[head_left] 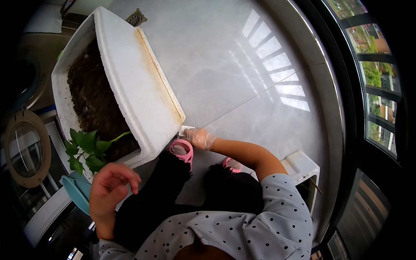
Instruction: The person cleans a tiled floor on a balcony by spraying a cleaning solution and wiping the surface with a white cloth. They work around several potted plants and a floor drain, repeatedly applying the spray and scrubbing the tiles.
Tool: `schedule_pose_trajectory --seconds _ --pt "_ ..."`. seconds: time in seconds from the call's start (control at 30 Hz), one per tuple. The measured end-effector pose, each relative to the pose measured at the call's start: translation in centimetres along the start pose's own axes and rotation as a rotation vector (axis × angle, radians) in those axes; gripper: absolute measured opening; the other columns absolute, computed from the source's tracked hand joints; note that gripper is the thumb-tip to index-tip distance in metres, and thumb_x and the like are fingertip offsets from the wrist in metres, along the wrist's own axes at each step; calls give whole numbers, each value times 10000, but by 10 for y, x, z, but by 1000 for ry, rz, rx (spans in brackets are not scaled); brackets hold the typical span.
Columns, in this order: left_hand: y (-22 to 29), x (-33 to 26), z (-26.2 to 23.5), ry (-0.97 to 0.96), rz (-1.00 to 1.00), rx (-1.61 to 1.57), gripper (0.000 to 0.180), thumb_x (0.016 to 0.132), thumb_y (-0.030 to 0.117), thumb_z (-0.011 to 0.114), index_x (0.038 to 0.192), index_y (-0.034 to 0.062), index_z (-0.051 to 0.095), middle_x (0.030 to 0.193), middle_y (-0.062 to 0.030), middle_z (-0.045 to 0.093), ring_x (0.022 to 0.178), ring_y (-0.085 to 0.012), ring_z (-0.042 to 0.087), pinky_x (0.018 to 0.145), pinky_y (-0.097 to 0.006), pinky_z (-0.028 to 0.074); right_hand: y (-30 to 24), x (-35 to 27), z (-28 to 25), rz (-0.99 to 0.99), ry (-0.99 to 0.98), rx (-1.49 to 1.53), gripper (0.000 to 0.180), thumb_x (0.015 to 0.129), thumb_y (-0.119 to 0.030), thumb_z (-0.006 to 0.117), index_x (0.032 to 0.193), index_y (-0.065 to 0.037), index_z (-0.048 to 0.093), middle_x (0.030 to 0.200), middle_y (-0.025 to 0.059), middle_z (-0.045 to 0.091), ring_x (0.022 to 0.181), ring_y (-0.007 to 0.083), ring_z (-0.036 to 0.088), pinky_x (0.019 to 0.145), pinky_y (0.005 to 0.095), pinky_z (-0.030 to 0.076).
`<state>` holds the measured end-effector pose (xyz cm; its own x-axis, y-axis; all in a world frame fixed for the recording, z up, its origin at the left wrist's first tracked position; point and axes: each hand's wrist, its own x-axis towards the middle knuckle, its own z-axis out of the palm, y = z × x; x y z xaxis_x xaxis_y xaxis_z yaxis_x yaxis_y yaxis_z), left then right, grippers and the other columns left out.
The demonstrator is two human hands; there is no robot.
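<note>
My right hand (199, 138), in a clear plastic glove, reaches down to the near right corner of a white foam planter box (143, 78). Its fingers are bent in around something whitish by the floor, too small and hidden to name. Bare and loosely curled, my left hand (113, 188) is raised over my left leg with nothing visible in it. Just beyond it, a green leafy plant (89, 147) leans over the box's near edge. Dark soil (93, 91) fills the box.
Pink shoes (182, 149) are on my feet, close to the box corner. A light-blue basin (76, 193) stands at left, below a round-doored machine (28, 147). Another white foam box (303, 169) is at right by the window ledge (323, 86). A floor drain (136, 17) lies at the far end.
</note>
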<state>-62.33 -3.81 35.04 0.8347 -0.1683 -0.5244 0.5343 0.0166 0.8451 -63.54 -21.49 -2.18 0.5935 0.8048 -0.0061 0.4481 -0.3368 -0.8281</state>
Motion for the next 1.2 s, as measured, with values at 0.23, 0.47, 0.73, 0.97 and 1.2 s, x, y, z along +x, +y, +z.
schedule_pose_trajectory --seconds 0.23,0.47,0.73,0.97,1.2 --pt "-4 -19 -8 57 -38 -11 313 769 187 643 955 -34 522 856 -132 557 709 -180 546 696 -309 443 3 21 11 243 91 68 273 830 -302 512 965 -67 536 793 157 579 698 353 566 629 421 470" --pt "-1 -17 -8 85 1 -22 319 762 195 652 944 -34 526 871 -139 562 710 -184 549 675 -295 449 33 -43 -79 560 625 -266 148 793 -208 597 925 -142 610 770 95 566 655 301 582 527 394 453" --pt "17 16 24 -81 -19 -59 338 739 171 687 957 -41 538 894 -165 564 726 -195 556 657 -300 456 51 40 -57 256 346 -485 186 772 -212 570 943 -143 549 851 125 567 671 308 582 541 421 470" --pt "13 25 17 -35 12 -35 322 739 152 689 955 -35 541 903 -155 567 727 -192 553 658 -297 458 66 -86 -122 759 770 -475 205 734 -191 639 917 -132 569 824 127 577 702 310 591 518 414 463" --pt "15 37 19 -136 -55 -9 247 761 109 629 939 -35 537 891 -151 570 722 -191 549 653 -299 457 87 -106 -232 893 791 -347 251 741 -167 621 972 -97 549 844 140 616 789 353 580 691 442 457"
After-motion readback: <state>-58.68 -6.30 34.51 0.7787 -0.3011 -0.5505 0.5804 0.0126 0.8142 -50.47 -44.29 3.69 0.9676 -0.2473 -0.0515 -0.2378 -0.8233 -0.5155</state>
